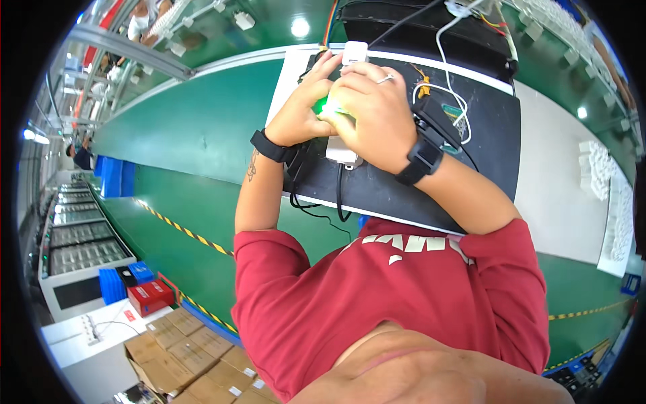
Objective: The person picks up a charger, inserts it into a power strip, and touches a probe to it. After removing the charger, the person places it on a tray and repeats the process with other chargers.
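My left hand (pixel 301 113) and my right hand (pixel 374 116) meet over a black mat (pixel 383 185) and are closed around a small device glowing green (pixel 327 108). Most of that device is hidden by my fingers and palms. Beyond my fingertips a white plastic block (pixel 354 52) sticks up. Below my right palm shows a white box-shaped unit (pixel 343 151), and a black cable (pixel 340 192) runs from its near end. Whether these white parts join the glowing device cannot be told.
Right of my hands lie a looped white cable (pixel 464 111), orange connectors (pixel 423 87) and a green circuit board (pixel 452 111). Black equipment (pixel 424 34) stands behind the mat. A green conveyor surface (pixel 195 121) stretches left. White parts (pixel 595 168) sit far right; cardboard boxes (pixel 192 347) are lower left.
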`<action>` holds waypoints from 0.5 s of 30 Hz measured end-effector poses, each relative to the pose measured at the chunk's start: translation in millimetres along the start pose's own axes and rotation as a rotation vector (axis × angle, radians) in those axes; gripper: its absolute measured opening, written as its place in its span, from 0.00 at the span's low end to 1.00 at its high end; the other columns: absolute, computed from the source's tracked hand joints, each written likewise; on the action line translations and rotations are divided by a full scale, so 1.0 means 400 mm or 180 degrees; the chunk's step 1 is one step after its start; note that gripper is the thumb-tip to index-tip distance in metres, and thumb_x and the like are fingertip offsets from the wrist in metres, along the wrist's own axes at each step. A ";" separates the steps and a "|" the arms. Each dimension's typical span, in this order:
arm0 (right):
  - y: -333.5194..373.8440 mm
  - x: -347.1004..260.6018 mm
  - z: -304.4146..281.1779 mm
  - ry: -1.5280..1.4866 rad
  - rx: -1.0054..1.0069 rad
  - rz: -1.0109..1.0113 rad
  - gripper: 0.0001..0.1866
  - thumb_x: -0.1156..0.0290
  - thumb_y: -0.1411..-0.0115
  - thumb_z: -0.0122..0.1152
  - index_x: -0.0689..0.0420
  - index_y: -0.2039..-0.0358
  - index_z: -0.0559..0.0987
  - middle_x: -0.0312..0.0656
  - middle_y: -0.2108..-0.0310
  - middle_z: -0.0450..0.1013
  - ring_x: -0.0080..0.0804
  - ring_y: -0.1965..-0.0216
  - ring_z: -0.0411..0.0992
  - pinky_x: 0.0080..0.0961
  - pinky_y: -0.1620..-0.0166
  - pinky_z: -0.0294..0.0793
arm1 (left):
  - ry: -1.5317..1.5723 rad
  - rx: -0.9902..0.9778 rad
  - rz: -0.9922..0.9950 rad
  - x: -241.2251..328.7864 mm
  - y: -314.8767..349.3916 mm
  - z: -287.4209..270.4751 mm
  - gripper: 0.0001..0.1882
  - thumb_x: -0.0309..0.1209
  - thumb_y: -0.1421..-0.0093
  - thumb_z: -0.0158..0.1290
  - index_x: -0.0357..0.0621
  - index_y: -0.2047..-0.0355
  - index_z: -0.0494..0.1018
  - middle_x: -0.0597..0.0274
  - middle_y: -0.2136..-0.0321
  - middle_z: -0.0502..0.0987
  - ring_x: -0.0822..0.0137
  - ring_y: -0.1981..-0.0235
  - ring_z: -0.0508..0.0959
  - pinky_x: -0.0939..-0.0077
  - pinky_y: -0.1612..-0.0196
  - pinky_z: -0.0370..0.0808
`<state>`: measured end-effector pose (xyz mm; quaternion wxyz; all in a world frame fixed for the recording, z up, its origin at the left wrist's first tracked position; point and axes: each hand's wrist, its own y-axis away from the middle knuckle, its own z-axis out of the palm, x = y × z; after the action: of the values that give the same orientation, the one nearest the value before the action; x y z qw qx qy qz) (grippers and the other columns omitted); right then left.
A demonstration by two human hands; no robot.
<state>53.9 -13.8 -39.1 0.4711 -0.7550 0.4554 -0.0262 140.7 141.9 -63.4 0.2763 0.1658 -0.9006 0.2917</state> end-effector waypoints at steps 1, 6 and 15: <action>0.001 -0.004 -0.001 0.0012 -0.0024 0.0099 0.09 0.68 0.57 0.58 0.56 0.73 0.76 0.36 0.68 0.72 0.37 0.54 0.65 0.39 0.53 0.58 | 0.0025 -0.0030 -0.0136 0.004 0.001 -0.006 0.29 0.36 0.62 0.64 0.42 0.59 0.69 0.48 0.41 0.53 0.47 0.38 0.47 0.58 0.39 0.47; 0.009 -0.022 -0.082 -0.0024 -0.0439 0.0347 0.25 0.62 0.56 0.61 0.56 0.56 0.71 0.44 0.51 0.63 0.43 0.50 0.61 0.39 0.50 0.59 | 0.0516 -0.0736 -0.0655 0.016 0.021 -0.073 0.39 0.31 0.62 0.66 0.43 0.48 0.62 0.53 0.42 0.56 0.57 0.39 0.53 0.64 0.39 0.49; 0.047 0.071 -0.337 -0.0400 -0.0073 0.1001 0.27 0.71 0.52 0.59 0.59 0.50 0.67 0.45 0.45 0.57 0.37 0.43 0.56 0.29 0.44 0.55 | 0.0631 -0.0431 -0.0790 -0.057 -0.117 -0.013 0.32 0.27 0.56 0.61 0.40 0.49 0.64 0.63 0.55 0.71 0.71 0.55 0.69 0.76 0.51 0.64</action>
<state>-5.2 -129.4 10.6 0.4884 -0.6799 0.5378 0.1002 182.3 112.0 -53.2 0.4082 0.2272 -0.8591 0.2089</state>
